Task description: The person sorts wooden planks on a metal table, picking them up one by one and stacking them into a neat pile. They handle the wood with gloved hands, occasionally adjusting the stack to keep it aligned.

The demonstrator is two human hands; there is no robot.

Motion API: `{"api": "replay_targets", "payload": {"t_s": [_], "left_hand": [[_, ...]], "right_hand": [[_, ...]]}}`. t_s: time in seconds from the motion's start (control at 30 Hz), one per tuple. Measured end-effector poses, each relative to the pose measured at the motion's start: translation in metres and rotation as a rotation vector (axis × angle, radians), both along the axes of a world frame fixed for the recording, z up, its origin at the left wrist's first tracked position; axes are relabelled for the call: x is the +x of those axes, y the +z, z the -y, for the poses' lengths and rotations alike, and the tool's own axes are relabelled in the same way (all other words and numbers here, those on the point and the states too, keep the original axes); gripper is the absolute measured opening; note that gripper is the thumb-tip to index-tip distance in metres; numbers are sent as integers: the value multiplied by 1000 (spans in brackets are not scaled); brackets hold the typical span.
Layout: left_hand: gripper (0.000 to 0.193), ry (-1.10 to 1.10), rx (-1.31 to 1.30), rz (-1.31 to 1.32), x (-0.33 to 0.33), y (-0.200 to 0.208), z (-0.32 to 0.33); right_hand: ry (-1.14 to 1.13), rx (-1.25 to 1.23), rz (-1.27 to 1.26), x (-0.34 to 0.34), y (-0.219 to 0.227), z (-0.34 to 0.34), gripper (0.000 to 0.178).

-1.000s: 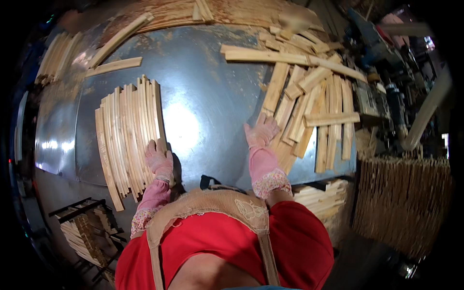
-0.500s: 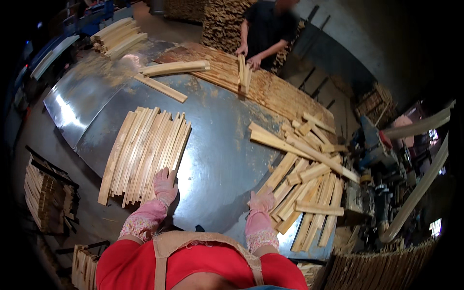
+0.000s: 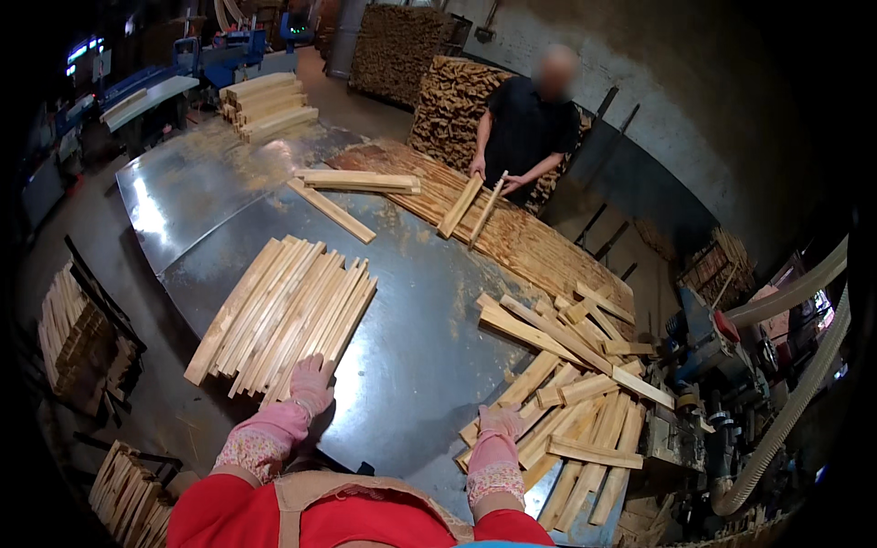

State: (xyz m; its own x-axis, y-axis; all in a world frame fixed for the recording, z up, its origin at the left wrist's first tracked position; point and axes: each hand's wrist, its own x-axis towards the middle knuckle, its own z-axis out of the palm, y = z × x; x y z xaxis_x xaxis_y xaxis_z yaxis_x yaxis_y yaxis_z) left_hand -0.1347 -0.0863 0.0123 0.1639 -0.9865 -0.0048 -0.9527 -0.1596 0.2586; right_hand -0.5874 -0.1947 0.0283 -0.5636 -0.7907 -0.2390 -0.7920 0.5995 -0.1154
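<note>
My left hand [image 3: 311, 384], in a pink glove, rests with its fingers stretched out on the near right end of a row of wooden strips [image 3: 290, 306]. These strips lie side by side on a metal-topped table [image 3: 420, 301], their near ends uneven. On the right, my gloved right hand [image 3: 500, 427] lies with fingers apart over the near ends of strips in a loose heap [image 3: 580, 447]. One pale strip [image 3: 527, 381] of that heap runs under or beside its fingers; the exact contact is hidden.
Across the table a person [image 3: 528, 128] handles two wooden pieces [image 3: 459, 206] over a rough wooden board [image 3: 402, 164]. Stacked strips [image 3: 267, 103] sit at the far left. A machine with a ribbed hose [image 3: 795, 402] stands right; a strip-filled rack [image 3: 78, 333] stands left.
My view has tilted up, so the table sits lower. The other person's two wooden pieces have moved from close together to apart. Both my hands stay near the same strips.
</note>
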Motion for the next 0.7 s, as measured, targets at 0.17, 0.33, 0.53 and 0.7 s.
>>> {"api": "replay_targets", "payload": {"t_s": [0.17, 0.33, 0.53, 0.7], "left_hand": [[49, -112, -162, 38, 20, -5, -30], [36, -150, -30, -210, 52, 13, -54], [42, 31, -138, -371, 76, -7, -81], [43, 43, -114, -748, 53, 18, -94]], "right_hand": [[-206, 33, 144, 17, -5, -10, 84], [-165, 5, 219, 28, -20, -52, 81], [-265, -227, 905, 45, 2, -114, 39], [-196, -210, 1826, 150, -14, -194, 27]]}}
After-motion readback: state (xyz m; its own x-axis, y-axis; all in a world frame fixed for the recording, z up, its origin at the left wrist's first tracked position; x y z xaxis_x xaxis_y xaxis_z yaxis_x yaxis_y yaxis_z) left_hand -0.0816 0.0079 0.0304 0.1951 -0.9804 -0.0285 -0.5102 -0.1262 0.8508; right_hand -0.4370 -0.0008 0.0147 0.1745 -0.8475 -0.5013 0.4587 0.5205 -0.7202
